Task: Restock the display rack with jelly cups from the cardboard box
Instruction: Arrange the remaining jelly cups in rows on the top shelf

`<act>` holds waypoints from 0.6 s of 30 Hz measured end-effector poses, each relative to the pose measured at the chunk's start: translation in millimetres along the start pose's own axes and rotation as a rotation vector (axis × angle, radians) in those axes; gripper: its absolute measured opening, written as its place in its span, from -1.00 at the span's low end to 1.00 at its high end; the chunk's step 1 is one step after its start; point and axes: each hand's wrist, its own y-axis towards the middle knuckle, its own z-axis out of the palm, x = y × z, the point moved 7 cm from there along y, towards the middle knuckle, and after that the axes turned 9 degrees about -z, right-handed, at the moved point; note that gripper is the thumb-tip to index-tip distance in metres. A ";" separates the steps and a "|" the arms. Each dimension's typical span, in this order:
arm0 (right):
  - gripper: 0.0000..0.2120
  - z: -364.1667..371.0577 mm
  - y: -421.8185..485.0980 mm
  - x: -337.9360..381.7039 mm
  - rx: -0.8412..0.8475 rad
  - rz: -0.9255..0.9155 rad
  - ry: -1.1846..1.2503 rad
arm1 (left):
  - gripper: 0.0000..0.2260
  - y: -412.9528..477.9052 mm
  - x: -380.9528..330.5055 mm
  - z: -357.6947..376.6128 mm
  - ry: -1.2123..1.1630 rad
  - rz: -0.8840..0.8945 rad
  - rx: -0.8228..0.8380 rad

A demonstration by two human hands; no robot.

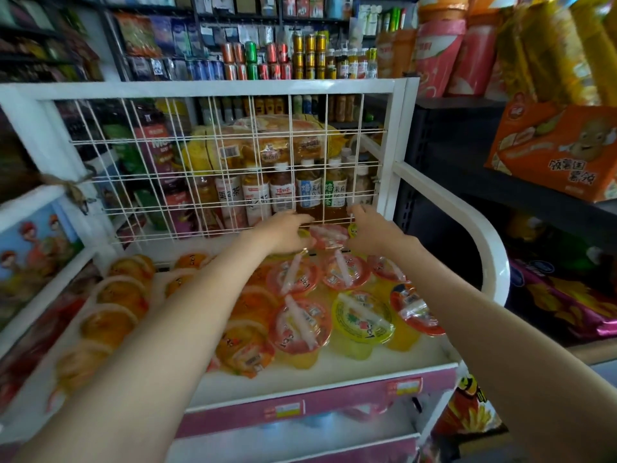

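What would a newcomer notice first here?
The left hand and right hand grip one red cup at the back of the shelf, against the wire grid. Nearer, a yellow cup sits among red ones, with orange cups at left. Tea bottles stand behind the grid.

One display rack (200,86); two hands, left hand (287,232), right hand (371,233); six red-lidded jelly cups (300,324); one yellow-lidded jelly cup (364,317) in full view.

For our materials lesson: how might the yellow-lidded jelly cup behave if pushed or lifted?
The yellow-lidded cup looks wider at lid than base, so a push may tip it. Filled with jelly, it is probably heavy for its size. Its glossy film lid may be slippery.
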 end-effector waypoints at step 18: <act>-0.53 24.0 -93.0 215.2 0.160 -0.631 0.236 | -0.61 -254.1 161.2 -30.4 -0.037 -0.380 -0.208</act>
